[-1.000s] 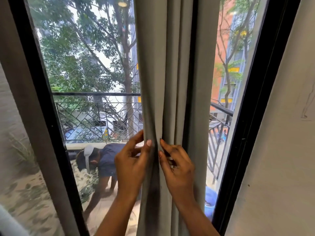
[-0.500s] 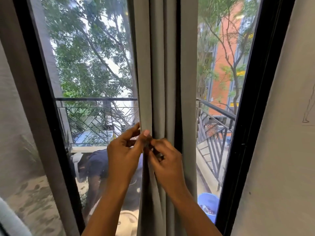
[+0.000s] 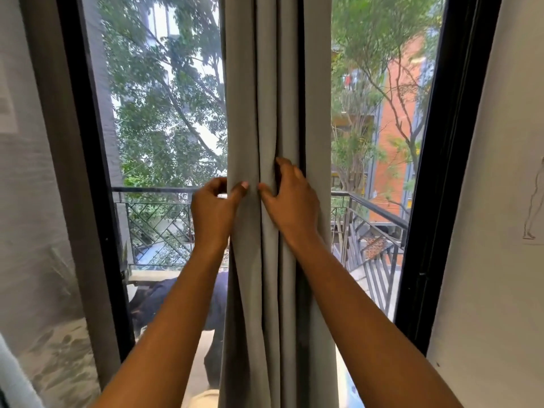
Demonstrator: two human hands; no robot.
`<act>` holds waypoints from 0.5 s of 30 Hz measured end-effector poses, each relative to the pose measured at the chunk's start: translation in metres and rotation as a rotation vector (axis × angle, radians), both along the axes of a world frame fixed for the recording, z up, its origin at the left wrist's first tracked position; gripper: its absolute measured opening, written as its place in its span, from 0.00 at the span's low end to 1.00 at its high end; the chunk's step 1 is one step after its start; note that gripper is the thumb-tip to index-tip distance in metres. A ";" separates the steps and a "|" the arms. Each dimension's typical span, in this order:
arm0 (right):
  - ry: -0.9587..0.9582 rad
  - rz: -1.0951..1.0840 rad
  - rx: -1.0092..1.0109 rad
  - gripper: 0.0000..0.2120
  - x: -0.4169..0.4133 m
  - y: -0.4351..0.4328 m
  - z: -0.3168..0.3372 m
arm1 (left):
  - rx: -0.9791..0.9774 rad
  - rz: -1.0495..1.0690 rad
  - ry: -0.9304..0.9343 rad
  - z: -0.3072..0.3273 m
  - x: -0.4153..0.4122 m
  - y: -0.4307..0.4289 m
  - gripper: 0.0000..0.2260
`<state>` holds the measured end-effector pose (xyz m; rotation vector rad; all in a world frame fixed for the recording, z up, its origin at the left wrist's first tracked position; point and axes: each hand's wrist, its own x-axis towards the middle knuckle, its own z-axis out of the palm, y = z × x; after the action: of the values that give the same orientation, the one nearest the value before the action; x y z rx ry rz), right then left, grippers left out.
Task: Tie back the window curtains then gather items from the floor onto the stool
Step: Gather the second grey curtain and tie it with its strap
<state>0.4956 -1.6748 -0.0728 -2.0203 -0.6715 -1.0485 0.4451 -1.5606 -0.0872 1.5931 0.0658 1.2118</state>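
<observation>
1. Grey curtain (image 3: pixel 265 83), bunched into upright folds, hanging down the middle of the black window frame (image 3: pixel 450 142).
2. Left hand (image 3: pixel 213 212) at the frame's mid-height, grip pinched on the curtain's left edge, thumb in front.
3. Right hand (image 3: pixel 290 201) alongside, grip clamped on a middle fold, fingers curled into the cloth.
4. Beyond the frame: balcony railing (image 3: pixel 159 225), a bent-over person in a dark top (image 3: pixel 164 301).

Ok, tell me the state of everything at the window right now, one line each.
Curtain: bunched into a narrow column mid-window, hanging straight, no tie visible.
Left hand: grips the curtain's left edge, thumb in front.
Right hand: fingers curled into the curtain's folds.
Window: uncovered either side of the curtain; open or closed, cannot tell.
</observation>
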 end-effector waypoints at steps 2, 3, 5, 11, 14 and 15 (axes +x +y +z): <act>-0.010 -0.056 -0.029 0.20 0.003 0.003 0.019 | 0.010 0.015 -0.024 0.023 0.008 0.007 0.04; -0.021 -0.072 -0.040 0.17 0.003 0.004 0.023 | 0.027 0.027 -0.033 0.028 0.010 0.008 0.04; -0.042 -0.087 -0.040 0.12 0.000 0.001 0.020 | 0.050 0.054 -0.025 0.028 0.008 0.005 0.06; -0.120 0.078 0.171 0.09 -0.023 -0.020 -0.016 | 0.002 0.021 -0.127 0.010 -0.006 -0.006 0.11; -0.172 0.174 0.268 0.10 -0.028 -0.022 -0.024 | -0.051 -0.068 -0.154 0.004 -0.011 -0.013 0.13; -0.171 0.208 0.291 0.09 -0.029 -0.022 -0.027 | -0.062 -0.107 -0.118 0.000 -0.013 -0.015 0.12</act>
<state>0.4662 -1.6965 -0.0998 -1.5898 -0.7522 -1.1308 0.4326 -1.5761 -0.0875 1.4503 -0.0569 1.2068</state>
